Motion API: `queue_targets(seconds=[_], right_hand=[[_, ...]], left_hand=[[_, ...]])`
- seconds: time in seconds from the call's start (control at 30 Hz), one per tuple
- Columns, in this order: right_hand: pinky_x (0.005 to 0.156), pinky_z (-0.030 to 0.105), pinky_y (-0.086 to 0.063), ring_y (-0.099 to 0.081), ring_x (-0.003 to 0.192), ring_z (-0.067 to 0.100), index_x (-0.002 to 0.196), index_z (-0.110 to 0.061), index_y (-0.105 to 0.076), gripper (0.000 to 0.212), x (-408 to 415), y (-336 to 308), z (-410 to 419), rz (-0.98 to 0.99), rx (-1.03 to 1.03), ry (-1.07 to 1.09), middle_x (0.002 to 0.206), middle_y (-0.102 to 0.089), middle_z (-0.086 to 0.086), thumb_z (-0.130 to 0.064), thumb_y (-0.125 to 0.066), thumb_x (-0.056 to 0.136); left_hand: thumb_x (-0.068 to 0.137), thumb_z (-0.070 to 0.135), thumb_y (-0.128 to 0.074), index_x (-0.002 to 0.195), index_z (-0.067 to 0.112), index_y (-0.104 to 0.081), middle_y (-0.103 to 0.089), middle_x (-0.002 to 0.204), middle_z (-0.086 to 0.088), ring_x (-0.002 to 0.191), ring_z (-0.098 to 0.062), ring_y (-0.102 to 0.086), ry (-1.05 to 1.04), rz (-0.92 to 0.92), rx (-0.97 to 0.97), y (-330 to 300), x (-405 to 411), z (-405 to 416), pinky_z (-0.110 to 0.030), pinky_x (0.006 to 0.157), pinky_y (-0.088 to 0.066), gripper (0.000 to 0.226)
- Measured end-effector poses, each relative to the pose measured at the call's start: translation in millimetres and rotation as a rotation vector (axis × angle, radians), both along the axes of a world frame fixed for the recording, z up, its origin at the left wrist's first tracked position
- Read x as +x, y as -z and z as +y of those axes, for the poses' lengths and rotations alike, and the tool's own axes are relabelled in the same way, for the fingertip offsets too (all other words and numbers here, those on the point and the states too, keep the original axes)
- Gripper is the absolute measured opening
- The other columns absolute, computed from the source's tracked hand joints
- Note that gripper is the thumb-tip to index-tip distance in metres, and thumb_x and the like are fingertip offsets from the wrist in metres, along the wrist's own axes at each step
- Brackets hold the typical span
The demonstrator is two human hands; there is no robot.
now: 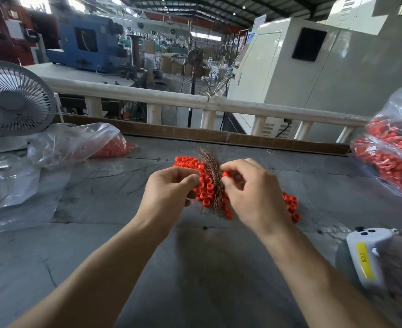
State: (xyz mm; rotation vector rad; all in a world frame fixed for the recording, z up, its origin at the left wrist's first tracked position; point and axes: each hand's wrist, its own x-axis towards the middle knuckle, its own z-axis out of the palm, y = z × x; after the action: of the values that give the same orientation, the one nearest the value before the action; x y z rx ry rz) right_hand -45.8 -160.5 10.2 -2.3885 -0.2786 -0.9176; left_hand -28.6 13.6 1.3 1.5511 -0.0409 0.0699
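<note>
A ring [227,174] is sitting pinched in the fingertips of the right hand [249,192], touching the wires [213,171] that are lying across the red pile [188,162] mid-desk [195,268]. The left hand [169,188] is curling against the pile, and its grip cannot be told. A bag [394,157] of rings is lying far right.

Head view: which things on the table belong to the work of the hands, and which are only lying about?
In the job: left hand; right hand, pinching a red ring; copper wire bundle; pile of red rings.

Lying about, untouched: white fan; left bag of red parts; right bag of red parts; white controller.
</note>
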Motion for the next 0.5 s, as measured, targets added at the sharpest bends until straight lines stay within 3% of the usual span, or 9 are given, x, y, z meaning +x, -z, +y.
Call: queue_targets(seconds=[0.13,0.23,0.3,0.4,0.5], right_hand=[[0.08,0.033,-0.056,-0.07,0.093,0.023,0.1,-0.028,-0.072,0.014,7.1,-6.4,-36.2,0.201,-0.028,0.369,0.101,-0.075,-0.006,-0.019,-0.071,0.089],[0.082,0.041,-0.061,-0.074,0.089,0.028,0.096,-0.028,-0.07,0.015,7.3,-12.0,-60.2,0.5,0.034,0.518,0.09,-0.077,-0.001,-0.018,-0.067,0.085],[0.077,0.043,-0.064,-0.076,0.076,0.028,0.091,-0.028,-0.07,0.018,7.1,-13.4,-70.7,0.612,0.064,0.577,0.078,-0.077,0.0,-0.012,-0.067,0.083],[0.05,0.028,-0.059,-0.07,0.046,0.018,0.083,-0.022,-0.072,0.019,7.3,-14.3,-80.6,0.667,0.136,0.596,0.058,-0.073,-0.001,-0.006,-0.061,0.087],[0.029,0.009,-0.03,-0.057,0.031,0.006,0.077,-0.019,-0.075,0.021,5.5,-17.6,-84.8,0.731,0.077,0.601,0.048,-0.066,-0.01,-0.009,-0.062,0.089]], left_hand=[[0.094,0.021,-0.069,0.081,0.027,-0.077,-0.074,0.074,0.008,0.067,-0.007,-0.065,-0.049,-0.081,0.292,7.5,1.6,-0.6,-0.031,0.066,-0.054,0.016],[0.094,0.024,-0.068,0.078,0.03,-0.074,-0.071,0.073,0.017,0.071,0.001,-0.064,-0.08,-0.136,0.464,11.2,3.0,-1.1,-0.021,0.063,-0.049,0.018],[0.094,0.026,-0.066,0.077,0.031,-0.072,-0.07,0.076,0.019,0.076,0.006,-0.062,-0.097,-0.153,0.544,12.7,3.3,-0.3,-0.016,0.059,-0.042,0.018],[0.093,0.026,-0.064,0.079,0.029,-0.071,-0.069,0.077,0.016,0.074,-0.001,-0.063,-0.116,-0.173,0.631,13.8,3.8,0.3,-0.02,0.059,-0.043,0.016],[0.093,0.025,-0.062,0.083,0.026,-0.073,-0.069,0.079,0.014,0.074,-0.004,-0.062,-0.122,-0.193,0.678,13.0,2.4,-0.3,-0.025,0.064,-0.046,0.014]])
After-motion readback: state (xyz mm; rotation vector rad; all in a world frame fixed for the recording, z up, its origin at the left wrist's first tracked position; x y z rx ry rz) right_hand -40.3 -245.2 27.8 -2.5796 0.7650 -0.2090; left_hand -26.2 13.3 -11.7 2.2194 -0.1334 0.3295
